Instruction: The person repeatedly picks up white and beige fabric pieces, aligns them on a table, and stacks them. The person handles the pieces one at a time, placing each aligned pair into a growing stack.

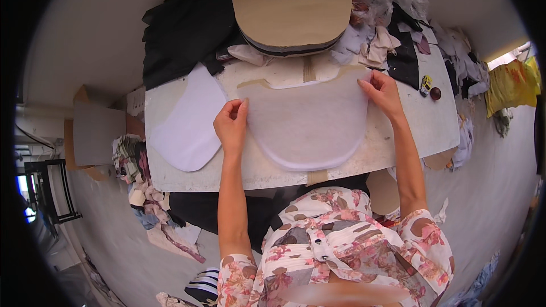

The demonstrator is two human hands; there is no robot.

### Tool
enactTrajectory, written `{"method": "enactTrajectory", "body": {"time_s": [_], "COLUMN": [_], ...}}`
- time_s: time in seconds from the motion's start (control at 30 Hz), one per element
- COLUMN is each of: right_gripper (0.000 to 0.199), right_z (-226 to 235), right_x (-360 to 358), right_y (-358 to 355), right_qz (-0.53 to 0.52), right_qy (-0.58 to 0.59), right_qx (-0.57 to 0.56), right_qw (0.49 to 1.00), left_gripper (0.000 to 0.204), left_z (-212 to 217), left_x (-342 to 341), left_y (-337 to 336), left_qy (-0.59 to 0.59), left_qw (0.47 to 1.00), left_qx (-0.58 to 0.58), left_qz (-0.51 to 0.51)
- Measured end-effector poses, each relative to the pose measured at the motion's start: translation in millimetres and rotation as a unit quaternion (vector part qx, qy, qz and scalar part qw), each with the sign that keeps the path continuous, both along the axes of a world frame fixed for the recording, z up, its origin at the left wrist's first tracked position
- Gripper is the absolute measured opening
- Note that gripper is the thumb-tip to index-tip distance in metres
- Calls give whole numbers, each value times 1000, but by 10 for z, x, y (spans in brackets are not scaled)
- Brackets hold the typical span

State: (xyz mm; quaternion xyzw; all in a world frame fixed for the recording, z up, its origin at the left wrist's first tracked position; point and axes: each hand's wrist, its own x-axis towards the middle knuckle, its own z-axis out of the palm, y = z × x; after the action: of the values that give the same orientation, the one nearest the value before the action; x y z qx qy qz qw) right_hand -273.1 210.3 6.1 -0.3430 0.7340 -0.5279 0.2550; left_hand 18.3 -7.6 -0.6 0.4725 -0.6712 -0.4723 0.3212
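A thin, whitish translucent sheet (310, 122) with a rounded lower edge lies before me on the table, over a white layer that shows along its curved rim. A tan strip runs behind its top edge. My left hand (231, 122) pinches the sheet's upper left side between thumb and fingers. At the upper right corner, my right hand (382, 92) grips the same sheet, thumb on top. To the left of my left hand lies a white curved cut piece (192, 122), flat on the tabletop.
A stack of tan half-round pieces (293, 14) stands at the table's back. Black fabric (190, 28) is heaped at the far left, crumpled scraps (378, 45) at the far right. A small dark round object (435, 94) sits near the white table's (406, 136) right edge.
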Motion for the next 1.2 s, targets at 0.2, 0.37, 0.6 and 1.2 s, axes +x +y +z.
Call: {"method": "enactTrajectory", "body": {"time_s": [0.2, 0.37, 0.6, 1.2], "right_gripper": [23, 24, 26, 62], "right_z": [-153, -122, -96, -11], "right_x": [-23, 2, 30, 498], "right_y": [-64, -105, -134, -163], "right_qz": [-60, -78, -88, 97], "right_qy": [160, 197, 244, 489], "right_qx": [81, 98, 106, 191], "right_qw": [982, 972, 960, 846], "left_gripper": [19, 19, 20, 65], "left_z": [-3, 23, 26, -87], "left_x": [-112, -154, -137, -157], "left_y": [44, 41, 24, 180], "left_qy": [-138, -144, -155, -281], "left_qw": [983, 982, 980, 867], "left_qx": [-120, -120, -126, -331], "left_qz": [24, 25, 19, -247]}}
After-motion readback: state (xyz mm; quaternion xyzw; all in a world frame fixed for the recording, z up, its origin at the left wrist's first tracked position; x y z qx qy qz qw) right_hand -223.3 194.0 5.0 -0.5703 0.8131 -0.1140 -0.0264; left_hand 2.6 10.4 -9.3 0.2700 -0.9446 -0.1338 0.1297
